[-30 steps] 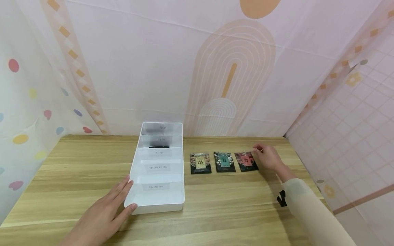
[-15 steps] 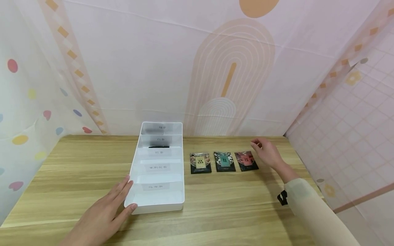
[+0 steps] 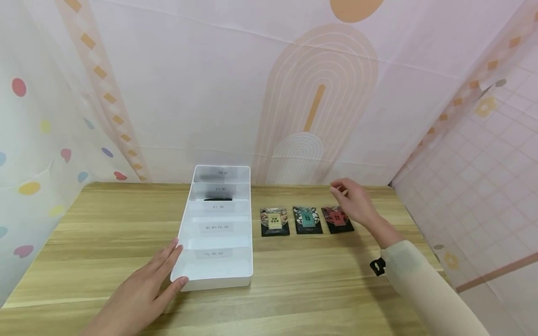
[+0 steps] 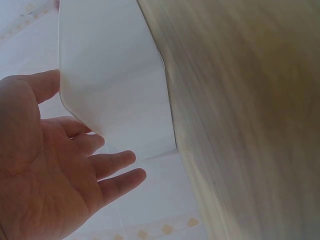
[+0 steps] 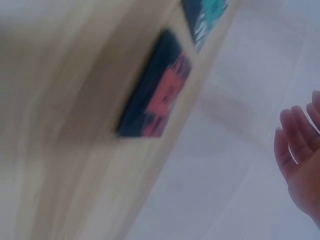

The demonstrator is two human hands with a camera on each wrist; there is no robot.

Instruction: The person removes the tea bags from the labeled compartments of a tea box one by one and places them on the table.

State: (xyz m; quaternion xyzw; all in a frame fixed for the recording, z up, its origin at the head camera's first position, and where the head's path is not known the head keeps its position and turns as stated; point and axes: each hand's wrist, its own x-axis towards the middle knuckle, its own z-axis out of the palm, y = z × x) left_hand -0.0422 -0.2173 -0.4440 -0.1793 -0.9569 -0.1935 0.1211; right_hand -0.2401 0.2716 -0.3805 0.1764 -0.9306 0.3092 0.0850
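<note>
A long white divided box with labelled compartments lies on the table. My left hand rests against its near left corner, fingers fairly straight and thumb at the near edge. The left wrist view shows that hand beside the white wall. To the right lie three tea packets in a row: one with a yellow label, one teal, one red. My right hand hovers just above the red packet, fingers loosely bent, holding nothing. In the right wrist view that hand is apart from the red packet.
A dark item stands in a rear compartment of the box. A black strap shows by the right sleeve. Behind the wooden table hangs a patterned cloth.
My right hand has moved left and slightly away from me, from the red packet's right corner to above that packet. My left hand, the box and the packets stay put.
</note>
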